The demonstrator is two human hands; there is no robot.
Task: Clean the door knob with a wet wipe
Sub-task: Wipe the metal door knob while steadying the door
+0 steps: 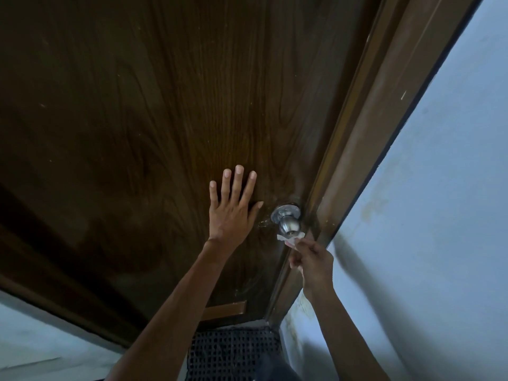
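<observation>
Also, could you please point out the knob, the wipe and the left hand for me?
knob (288,226), head view, on the round metal ball.
wipe (284,238), head view, on the white edge under the knob.
left hand (233,210), head view, on the back of the hand.

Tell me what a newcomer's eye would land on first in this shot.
First, the left hand, spread flat with straight fingers against the dark wooden door, just left of the knob. Next, the shiny metal door knob near the door's right edge, with the right hand below it pinching a white wet wipe against the knob's underside. To the right, a pale blue wall stands out against the brown door frame.
</observation>
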